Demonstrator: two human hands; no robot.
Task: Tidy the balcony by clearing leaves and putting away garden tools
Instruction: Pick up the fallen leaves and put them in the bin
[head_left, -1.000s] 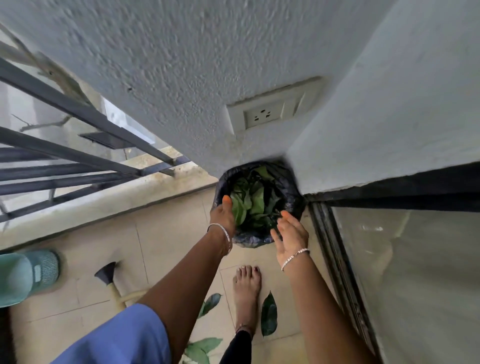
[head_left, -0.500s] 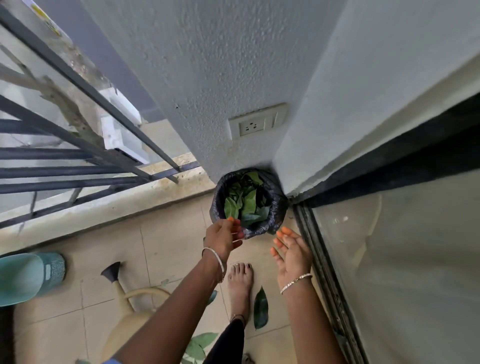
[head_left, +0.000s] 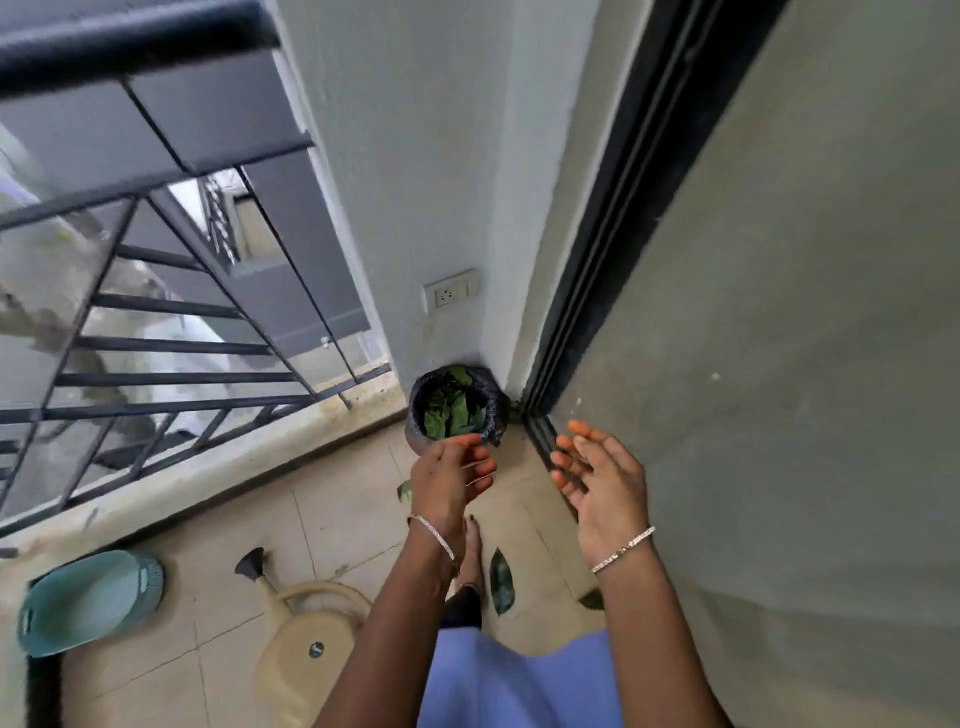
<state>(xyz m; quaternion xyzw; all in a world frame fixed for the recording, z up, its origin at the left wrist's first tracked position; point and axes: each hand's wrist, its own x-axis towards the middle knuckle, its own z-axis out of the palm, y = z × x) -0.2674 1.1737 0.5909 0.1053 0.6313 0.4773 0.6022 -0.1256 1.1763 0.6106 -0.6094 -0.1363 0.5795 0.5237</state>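
Both hands are up and hold nothing. The left hand (head_left: 449, 480) has loose fingers, near the black bin bag (head_left: 415, 434) in the wall corner. The right hand (head_left: 602, 480) is spread wide. Green leaves (head_left: 451, 410) fill the bag. One leaf (head_left: 501, 574) lies on the floor tiles (head_left: 337, 509), near a tan watering can (head_left: 306, 636) and a teal basket (head_left: 88, 600).

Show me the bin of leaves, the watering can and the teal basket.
black-lined bin (head_left: 496, 413): head view, right wall of its bag.
beige watering can (head_left: 296, 670): head view, the flat side of its body.
teal basket (head_left: 88, 597): head view, its bare inside.
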